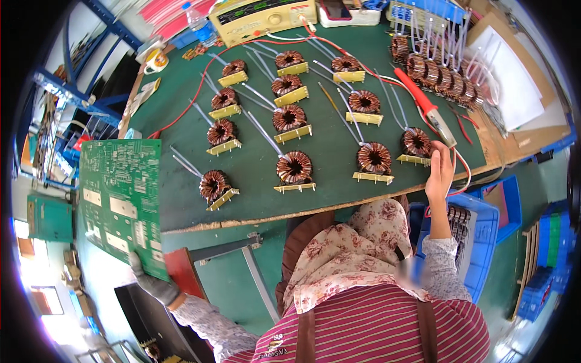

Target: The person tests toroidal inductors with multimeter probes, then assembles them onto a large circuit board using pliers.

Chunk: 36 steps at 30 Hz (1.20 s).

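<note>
My left hand (pixel 156 287), in a grey glove, grips the lower edge of a large green circuit board (pixel 118 199), which is held upright past the table's left corner. My bare right hand (pixel 440 172) is at the table's right front, its bent fingers closed at the right side of a copper-wound toroidal coil (pixel 416 143) on a small yellowish board. To its left stands another toroidal coil (pixel 373 158). Several more such coils, each with long pale leads, stand in rows on the green mat; one coil (pixel 294 168) is at the front middle.
A red-handled probe (pixel 417 91) with a cable lies behind my right hand. Coils are packed together (pixel 439 75) at the far right. A yellow bench instrument (pixel 263 21), a water bottle (pixel 200 25) and a mug (pixel 156 61) line the back. Blue bins (pixel 484 242) stand right of me.
</note>
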Each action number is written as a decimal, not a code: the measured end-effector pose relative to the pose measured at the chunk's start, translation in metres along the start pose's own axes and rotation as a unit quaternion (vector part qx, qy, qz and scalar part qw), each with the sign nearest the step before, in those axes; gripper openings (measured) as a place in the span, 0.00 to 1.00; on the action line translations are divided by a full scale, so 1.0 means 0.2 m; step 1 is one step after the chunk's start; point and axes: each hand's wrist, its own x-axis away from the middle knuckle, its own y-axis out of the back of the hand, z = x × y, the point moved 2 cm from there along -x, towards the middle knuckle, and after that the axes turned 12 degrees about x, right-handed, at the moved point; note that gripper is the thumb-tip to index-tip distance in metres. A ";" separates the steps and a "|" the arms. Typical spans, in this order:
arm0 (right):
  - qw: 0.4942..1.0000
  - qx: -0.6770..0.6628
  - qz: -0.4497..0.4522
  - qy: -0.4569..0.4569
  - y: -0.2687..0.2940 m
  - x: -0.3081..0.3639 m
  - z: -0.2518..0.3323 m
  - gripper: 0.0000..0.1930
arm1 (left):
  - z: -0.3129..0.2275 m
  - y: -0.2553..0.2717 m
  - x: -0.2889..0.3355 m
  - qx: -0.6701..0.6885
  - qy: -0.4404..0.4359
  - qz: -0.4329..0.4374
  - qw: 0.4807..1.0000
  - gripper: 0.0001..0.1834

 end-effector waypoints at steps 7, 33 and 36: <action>1.000 0.004 -0.001 -0.030 0.02 -0.04 -0.02 0.11 | 0.49 -0.50 0.45 0.153 0.268 0.108 0.945 0.33; 0.950 -0.135 0.277 -0.053 -0.09 -0.25 0.07 0.21 | 0.88 -0.62 0.74 0.062 0.493 0.241 0.834 0.34; 0.937 -0.214 0.268 -0.067 -0.06 -0.20 0.09 0.30 | 0.82 -0.68 0.76 0.046 0.460 0.240 0.853 0.33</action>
